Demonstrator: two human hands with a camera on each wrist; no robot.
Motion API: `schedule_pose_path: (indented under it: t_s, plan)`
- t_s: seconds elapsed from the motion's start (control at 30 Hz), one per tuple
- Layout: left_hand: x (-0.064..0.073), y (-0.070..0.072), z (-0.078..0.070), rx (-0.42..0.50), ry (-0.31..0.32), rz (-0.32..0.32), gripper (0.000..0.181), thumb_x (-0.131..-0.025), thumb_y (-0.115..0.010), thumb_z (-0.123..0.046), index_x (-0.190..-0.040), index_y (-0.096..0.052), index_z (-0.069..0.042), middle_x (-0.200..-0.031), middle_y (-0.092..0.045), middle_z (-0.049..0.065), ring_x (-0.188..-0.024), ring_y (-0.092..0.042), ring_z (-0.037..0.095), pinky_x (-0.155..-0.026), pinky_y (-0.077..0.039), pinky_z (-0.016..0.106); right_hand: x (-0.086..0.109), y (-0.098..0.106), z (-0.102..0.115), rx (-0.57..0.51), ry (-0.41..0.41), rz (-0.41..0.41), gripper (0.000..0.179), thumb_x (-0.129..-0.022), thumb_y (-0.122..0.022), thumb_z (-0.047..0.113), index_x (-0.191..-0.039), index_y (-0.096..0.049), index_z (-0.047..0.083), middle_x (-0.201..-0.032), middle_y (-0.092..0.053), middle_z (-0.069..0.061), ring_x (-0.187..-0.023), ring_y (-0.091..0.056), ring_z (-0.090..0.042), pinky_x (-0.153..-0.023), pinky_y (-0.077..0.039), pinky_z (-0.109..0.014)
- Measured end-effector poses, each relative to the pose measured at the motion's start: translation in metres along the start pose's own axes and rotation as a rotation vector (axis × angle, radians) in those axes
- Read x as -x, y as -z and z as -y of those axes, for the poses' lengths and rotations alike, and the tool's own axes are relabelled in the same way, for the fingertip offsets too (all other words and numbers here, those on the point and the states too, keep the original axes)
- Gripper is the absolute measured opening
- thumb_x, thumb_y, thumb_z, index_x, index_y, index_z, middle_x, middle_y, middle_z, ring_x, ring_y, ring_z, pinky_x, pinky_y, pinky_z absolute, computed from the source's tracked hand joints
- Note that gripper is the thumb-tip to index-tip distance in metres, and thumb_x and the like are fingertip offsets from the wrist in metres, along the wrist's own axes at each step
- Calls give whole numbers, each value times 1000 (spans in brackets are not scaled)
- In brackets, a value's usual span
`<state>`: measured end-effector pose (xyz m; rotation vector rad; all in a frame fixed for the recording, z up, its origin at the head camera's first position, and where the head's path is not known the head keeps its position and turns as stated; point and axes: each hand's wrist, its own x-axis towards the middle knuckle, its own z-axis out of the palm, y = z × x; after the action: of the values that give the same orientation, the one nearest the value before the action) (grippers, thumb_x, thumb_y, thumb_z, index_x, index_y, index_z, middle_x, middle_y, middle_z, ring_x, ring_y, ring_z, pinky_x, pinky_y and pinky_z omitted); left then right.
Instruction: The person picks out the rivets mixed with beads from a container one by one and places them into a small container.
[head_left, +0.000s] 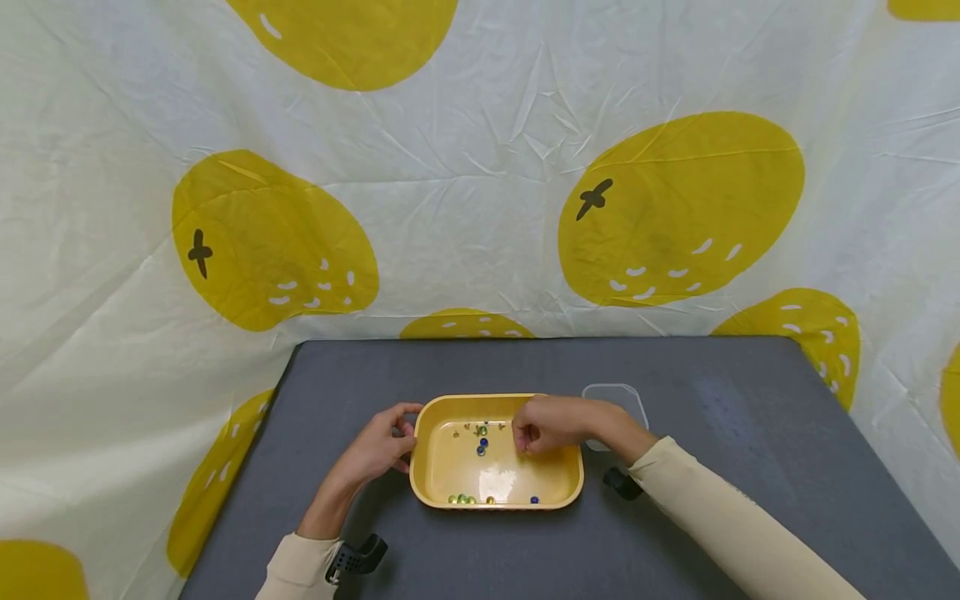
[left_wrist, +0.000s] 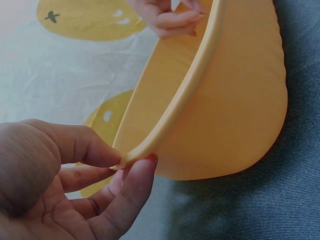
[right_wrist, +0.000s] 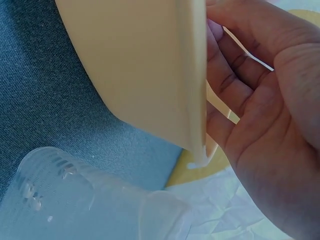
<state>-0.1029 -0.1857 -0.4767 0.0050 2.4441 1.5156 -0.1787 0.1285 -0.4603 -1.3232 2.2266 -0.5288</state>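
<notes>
The sleeves (head_left: 735, 521) are cream-coloured, each with a black strap (head_left: 363, 557) beside it, the left perforated.

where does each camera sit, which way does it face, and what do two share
Head: worn on the head, facing forward and down at the yellow tray; left hand, right hand and both sleeves show.
Left wrist: on the left wrist, facing the tray's rim, which the left hand pinches; part of the right hand shows at the top.
Right wrist: on the right wrist, facing the tray's outer side; the right hand shows.
Shared: head and right wrist both show the clear container.
</notes>
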Motion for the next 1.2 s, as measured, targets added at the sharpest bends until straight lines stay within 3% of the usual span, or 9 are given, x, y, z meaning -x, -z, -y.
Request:
schedule_pose_path:
  t_s: [0.33,0.77,1.2]
  plan:
    - [0,2,-2,13,-3,4,50,-96,-57,4,-145,-51,-2,-92,-51,14,-70,-61,24,-56,-61,40,5,8,1,-27,-22,-12,9,-91,-68,2,-90,-73,9,-78,-61,11,-70,-52,-2,-67,-50,-19]
    - [1,1,-2,6,5,0,49,-96,-59,3,-144,-52,-4,-93,-51,13,-70,-61,24,-55,-61,40,14,14,3,4,39,-45,7,-93,-68,3,-90,-72,9,-81,-63,8,-73,-52,-2,-69,-51,-19]
    - [0,2,-1,13,12,7,50,-96,-59,2,-145,-51,-4,-93,-51,14,-71,-62,24,-56,-61,40,25,17,1,-6,26,-79,11,-91,-66,0,-92,-72,9,-84,-63,8,-76,-54,-2,-71,-52,-20]
